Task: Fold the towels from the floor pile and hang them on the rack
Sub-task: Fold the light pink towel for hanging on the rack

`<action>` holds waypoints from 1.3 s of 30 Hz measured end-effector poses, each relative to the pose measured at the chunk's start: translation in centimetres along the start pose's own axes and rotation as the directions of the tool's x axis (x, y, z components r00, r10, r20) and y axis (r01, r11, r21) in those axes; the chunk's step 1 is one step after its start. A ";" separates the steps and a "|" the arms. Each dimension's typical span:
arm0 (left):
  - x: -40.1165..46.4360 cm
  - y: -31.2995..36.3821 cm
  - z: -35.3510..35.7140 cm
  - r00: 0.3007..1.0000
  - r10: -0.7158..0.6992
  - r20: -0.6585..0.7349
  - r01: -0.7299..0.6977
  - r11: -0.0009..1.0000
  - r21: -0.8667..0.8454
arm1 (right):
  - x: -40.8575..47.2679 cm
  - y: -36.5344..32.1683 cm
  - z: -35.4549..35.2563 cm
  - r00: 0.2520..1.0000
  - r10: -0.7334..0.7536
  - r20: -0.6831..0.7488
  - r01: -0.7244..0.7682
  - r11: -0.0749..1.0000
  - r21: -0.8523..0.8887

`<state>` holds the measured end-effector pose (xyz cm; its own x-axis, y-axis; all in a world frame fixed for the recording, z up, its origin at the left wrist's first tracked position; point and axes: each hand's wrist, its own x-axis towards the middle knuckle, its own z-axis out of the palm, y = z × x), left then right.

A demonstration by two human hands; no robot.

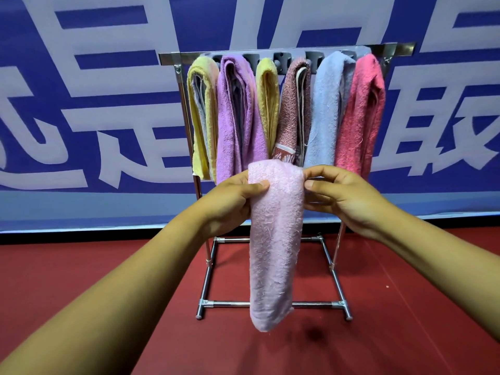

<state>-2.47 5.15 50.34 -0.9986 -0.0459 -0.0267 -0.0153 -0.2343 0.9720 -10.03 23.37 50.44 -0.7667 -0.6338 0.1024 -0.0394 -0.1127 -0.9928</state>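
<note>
Right now, in the head view, both hands hold a folded pale pink towel (274, 239) up in front of the metal rack (273, 303). The left hand (230, 201) grips the towel's upper left edge, thumb across the front and fingers curled behind it. The right hand (343, 196) pinches the upper right edge between thumb and fingertips. The towel hangs down as a long narrow strip, its lower end dangling above the red floor (405, 320). Behind it, six folded towels hang side by side along the rack's top: yellow (201, 115), purple (238, 117), a second yellow (267, 104), a reddish-brown patterned towel (293, 109), light blue (326, 109) and pink (361, 115). A blue banner (81, 104) with large white characters covers the wall behind.
</note>
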 end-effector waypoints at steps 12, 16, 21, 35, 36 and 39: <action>-0.5 -0.4 -0.7 0.992 -0.054 0.117 0.065 0.994 -0.090 | 0.5 -0.3 1.0 0.998 0.034 -0.044 -0.033 0.999 0.027; -0.3 -0.7 -0.4 1.000 -0.016 0.010 0.015 0.996 0.087 | 0.5 -0.4 0.7 0.999 0.038 -0.032 -0.036 0.998 0.048; 0.1 -0.4 -0.8 0.995 0.030 -0.092 -0.014 0.986 0.166 | 0.5 -0.7 -0.4 0.997 0.025 -0.070 -0.021 0.999 0.045; 0.4 -0.1 -0.1 0.995 0.081 -0.060 -0.077 0.994 0.074 | 0.0 -0.2 -0.2 0.981 0.158 0.109 -0.157 0.987 -0.021; 0.4 0.0 -0.2 0.994 0.083 -0.064 -0.078 0.993 0.085 | 0.0 -0.2 -0.2 0.983 0.157 0.095 -0.156 0.988 -0.015; 0.3 0.1 -0.2 0.994 0.087 -0.068 -0.084 0.995 0.052 | 0.1 -0.2 -0.3 0.979 0.178 0.095 -0.180 0.984 0.012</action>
<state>-2.80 4.91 50.33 -0.9903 -0.1324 0.0425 0.0661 -0.1786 0.9817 -10.29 23.51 50.64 -0.6969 -0.7136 -0.0711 0.1075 -0.0060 -0.9942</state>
